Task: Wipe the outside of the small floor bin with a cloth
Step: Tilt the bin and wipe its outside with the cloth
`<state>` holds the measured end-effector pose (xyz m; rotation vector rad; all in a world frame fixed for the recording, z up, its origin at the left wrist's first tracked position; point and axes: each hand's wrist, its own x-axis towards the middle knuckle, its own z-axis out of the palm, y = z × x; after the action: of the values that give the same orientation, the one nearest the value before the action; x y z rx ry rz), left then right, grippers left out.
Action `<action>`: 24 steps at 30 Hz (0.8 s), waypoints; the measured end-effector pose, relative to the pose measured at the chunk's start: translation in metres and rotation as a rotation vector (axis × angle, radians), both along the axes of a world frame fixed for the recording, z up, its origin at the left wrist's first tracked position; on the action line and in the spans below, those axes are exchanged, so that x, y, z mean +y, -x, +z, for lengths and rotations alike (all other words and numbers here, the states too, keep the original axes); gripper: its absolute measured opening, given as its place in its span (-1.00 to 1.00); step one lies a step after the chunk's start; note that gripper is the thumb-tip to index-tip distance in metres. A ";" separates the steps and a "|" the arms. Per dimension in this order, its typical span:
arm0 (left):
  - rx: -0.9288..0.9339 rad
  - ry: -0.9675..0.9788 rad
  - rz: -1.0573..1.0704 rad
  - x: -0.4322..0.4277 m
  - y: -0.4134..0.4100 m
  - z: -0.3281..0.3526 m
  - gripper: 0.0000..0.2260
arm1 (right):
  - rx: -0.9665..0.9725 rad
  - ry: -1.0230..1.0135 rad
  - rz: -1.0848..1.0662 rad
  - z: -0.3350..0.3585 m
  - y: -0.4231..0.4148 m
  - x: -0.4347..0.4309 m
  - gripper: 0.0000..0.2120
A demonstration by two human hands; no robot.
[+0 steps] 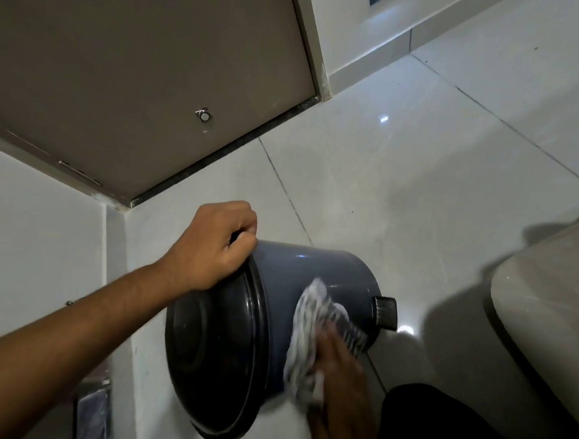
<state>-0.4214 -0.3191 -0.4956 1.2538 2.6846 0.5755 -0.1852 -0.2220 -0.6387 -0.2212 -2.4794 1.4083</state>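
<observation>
Above the tiled floor (402,178), bin (315,278) is tipped on its side w/ lid (211,360) toward camera; left hand (212,245) clenched on rim to steady it; right hand (340,361) presses cloth (307,342) flat to grey wall, mid-wipe.

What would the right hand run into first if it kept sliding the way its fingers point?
Probably the black pedal near the bin's base; the right hand, pressing the cloth, points that way, though depth is unclear.
</observation>
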 end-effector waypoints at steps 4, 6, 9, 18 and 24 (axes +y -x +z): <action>0.132 0.092 -0.395 -0.001 -0.030 0.009 -0.79 | -0.037 0.489 -0.165 -0.002 0.040 0.031 -0.48; 0.180 0.237 -0.598 -0.006 -0.057 0.002 -0.71 | -0.154 0.502 -0.105 -0.002 0.060 0.043 -0.50; 0.222 0.304 -0.568 -0.015 -0.072 -0.004 -0.66 | -0.221 0.551 0.102 0.010 0.080 0.054 -0.44; 0.180 0.200 -0.426 -0.025 -0.041 0.000 -0.74 | -0.069 0.518 0.266 -0.021 0.026 0.032 -0.31; 0.171 0.178 -0.428 -0.017 -0.024 0.000 -0.74 | -0.374 0.793 -0.048 -0.036 0.099 0.073 -0.53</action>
<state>-0.3970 -0.3357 -0.4957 1.8167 2.4041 0.1757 -0.2842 -0.1488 -0.6743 -0.7485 -1.9859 2.4406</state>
